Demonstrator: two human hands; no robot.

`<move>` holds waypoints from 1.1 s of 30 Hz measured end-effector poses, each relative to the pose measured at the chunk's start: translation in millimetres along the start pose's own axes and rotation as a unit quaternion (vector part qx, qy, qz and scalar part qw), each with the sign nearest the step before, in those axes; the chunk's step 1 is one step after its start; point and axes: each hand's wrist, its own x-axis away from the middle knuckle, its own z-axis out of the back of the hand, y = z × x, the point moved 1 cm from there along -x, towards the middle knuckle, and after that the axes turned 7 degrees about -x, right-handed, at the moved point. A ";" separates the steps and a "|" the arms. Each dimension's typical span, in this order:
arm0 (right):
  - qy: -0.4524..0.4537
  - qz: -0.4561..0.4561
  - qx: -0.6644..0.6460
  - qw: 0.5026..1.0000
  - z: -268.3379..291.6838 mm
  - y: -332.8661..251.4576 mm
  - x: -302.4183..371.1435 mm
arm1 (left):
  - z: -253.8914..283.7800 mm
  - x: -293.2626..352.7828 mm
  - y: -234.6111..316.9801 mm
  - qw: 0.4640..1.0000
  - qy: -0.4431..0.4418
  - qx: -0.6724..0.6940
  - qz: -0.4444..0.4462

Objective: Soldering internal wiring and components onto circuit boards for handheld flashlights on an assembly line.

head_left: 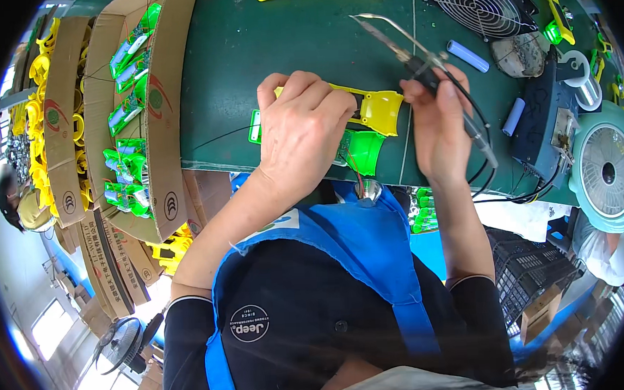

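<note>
My left hand [305, 132] is closed over a yellow plastic shell [382, 112] on the green bench, its fingers curled and the fingertips mostly hidden. Under and beside that hand lies a green plastic shell [364, 152]. Thin red wires run from it toward a silver lamp reflector [370, 190] at the bench's near edge. My right hand [441, 128] grips a soldering iron [418, 68] by its dark handle, the tip raised to the far left, above the bench. A curved thin metal tube runs along the iron. Its black cable loops down past my wrist.
Blue cylindrical cells [468, 56] lie to the right, near a black fan with a wire guard [482, 2]. A blue soldering station [544, 123], solder spool [587, 90] and turquoise fan [607, 169] stand beyond. Left, a cardboard box [171, 125] holds green shells. Another person [611, 257] is at far right.
</note>
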 end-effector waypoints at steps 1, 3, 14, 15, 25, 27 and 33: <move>0.005 -0.003 -0.007 1.000 4.5 -6.0 1.9 | 1.4 1.8 0.3 1.000 0.000 0.000 0.002; -0.015 -0.034 -0.016 0.999 15.8 -22.3 1.7 | 2.1 3.0 -2.0 0.998 -0.062 -0.019 0.015; -0.064 -0.181 0.262 0.946 28.0 -63.1 -15.1 | 6.2 -15.7 1.6 0.976 -0.166 -0.135 -0.028; -0.067 -0.187 0.300 0.933 24.1 -61.3 -15.0 | 6.5 -16.4 1.5 0.976 -0.168 -0.136 -0.032; -0.090 -0.206 0.300 0.927 14.3 -62.7 -23.8 | 4.7 -18.7 0.1 0.972 -0.177 -0.146 -0.041; -0.095 -0.206 0.301 0.926 16.5 -62.7 -25.5 | 3.7 -18.0 -0.5 0.974 -0.169 -0.143 -0.041; -0.092 -0.213 0.337 0.913 12.1 -64.0 -26.7 | 2.8 -16.1 0.5 0.977 -0.166 -0.133 -0.034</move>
